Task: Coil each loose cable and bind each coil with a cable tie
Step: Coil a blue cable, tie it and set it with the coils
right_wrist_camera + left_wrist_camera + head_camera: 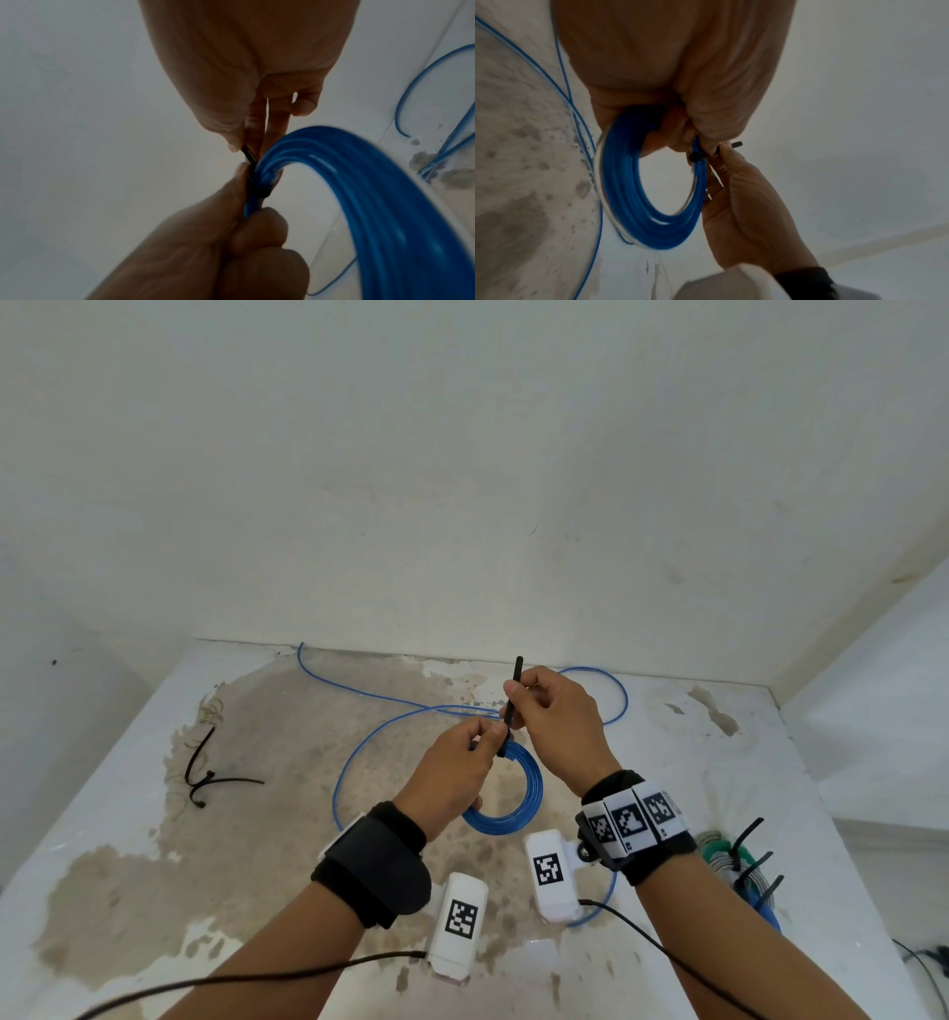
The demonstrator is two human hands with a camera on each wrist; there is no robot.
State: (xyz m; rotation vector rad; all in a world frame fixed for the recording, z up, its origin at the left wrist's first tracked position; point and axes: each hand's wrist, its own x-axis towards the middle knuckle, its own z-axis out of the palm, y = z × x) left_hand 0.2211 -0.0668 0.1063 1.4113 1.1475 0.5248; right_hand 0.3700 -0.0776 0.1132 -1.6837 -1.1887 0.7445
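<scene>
My left hand [488,737] holds up a blue cable coil [518,796] above the table, gripping its top. A black cable tie [517,667] is wrapped round the coil there. My right hand [518,698] pinches the tie's strap, whose free end sticks upward. In the left wrist view the left hand [680,138] grips the coil [628,192] beside the tie's head [695,158]. In the right wrist view the right hand [246,142] pinches the strap [247,155] just above the coil [359,182]. The cable's loose tail [359,695] trails over the table.
Spare black cable ties [205,775] lie at the left of the worn white table [770,762]. Bound coils [739,865], green and blue with tie ends sticking up, sit at the right edge. White walls close the table in at the back and right.
</scene>
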